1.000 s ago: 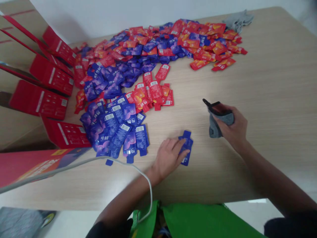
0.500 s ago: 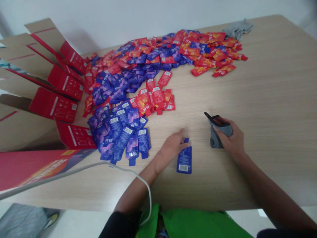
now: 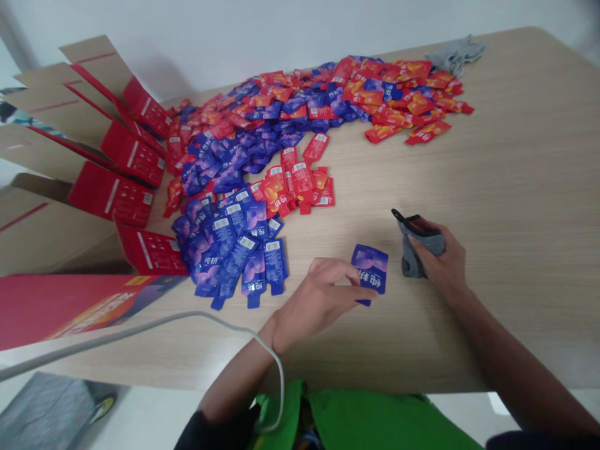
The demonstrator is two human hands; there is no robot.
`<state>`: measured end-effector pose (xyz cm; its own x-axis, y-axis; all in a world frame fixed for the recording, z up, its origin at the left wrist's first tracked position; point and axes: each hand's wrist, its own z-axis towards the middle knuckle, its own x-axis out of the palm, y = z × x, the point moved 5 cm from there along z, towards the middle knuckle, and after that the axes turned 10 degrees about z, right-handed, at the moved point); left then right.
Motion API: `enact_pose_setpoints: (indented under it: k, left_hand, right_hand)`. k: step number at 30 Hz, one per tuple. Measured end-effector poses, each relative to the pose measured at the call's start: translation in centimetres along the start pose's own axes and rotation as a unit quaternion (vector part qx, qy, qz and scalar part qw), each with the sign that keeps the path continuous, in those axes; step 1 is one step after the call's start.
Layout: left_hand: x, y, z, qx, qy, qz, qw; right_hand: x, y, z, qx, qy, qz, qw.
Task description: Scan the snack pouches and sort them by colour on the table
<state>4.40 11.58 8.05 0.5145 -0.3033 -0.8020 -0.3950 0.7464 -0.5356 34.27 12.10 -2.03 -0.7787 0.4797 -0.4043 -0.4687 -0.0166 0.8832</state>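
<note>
Between the fingers and thumb of my left hand (image 3: 330, 289) is a blue sachet (image 3: 371, 267), its picture side with white characters facing up. To the right, my right hand (image 3: 443, 259) is closed around a folded grey cloth (image 3: 412, 255) with a black edge and a small black loop; it rests at the table surface. Left of my left hand lies a spread of blue sachets (image 3: 234, 240), some with barcodes up. Just behind them sits a small group of red sachets (image 3: 300, 184).
A long heap of mixed red and blue sachets (image 3: 281, 112) runs along the back of the wooden table (image 3: 515, 187). Open red cartons (image 3: 112, 194) stand at the left. A white cable (image 3: 197, 314) crosses in front of my left forearm. Grey gloves or cloth (image 3: 457, 55) lie at the back right.
The blue sachet lay barcode side up below my left fingers; now it is turned over, picture side up, and gripped in my left hand. My right hand keeps the cloth in nearly the same place.
</note>
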Motion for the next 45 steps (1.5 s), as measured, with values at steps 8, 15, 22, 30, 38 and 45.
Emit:
enact_pose_setpoints:
  k: [8,15,22,30,38,45]
  left_hand:
    - [7.3,0.9,-7.2,0.007,0.075,0.150,0.986]
    - [8.9,-0.6,-9.9,0.055,-0.012,0.172,0.983]
    - [10.2,-0.8,-10.4,0.048,-0.020,0.155,0.986]
    - [9.9,-1.2,-10.0,0.065,-0.036,0.158,0.985]
    - [10.2,-1.3,-10.3,0.042,-0.031,0.149,0.988]
    - [10.3,-1.1,-10.4,0.022,-0.032,0.144,0.989]
  right_hand:
    - [0.1,0.2,0.1,-0.020,0.004,-0.024,0.999]
    - [0.2,4.6,-1.2,-0.145,0.077,-0.082,0.983]
    - [7.6,8.7,-9.9,-0.326,0.375,-0.105,0.861]
    - [8.5,6.1,-2.3,-0.324,0.334,-0.202,0.862]
    - [5.6,10.8,-4.4,-0.329,0.269,-0.110,0.898]
    - [9.4,7.9,-10.1,-0.345,0.423,-0.134,0.827]
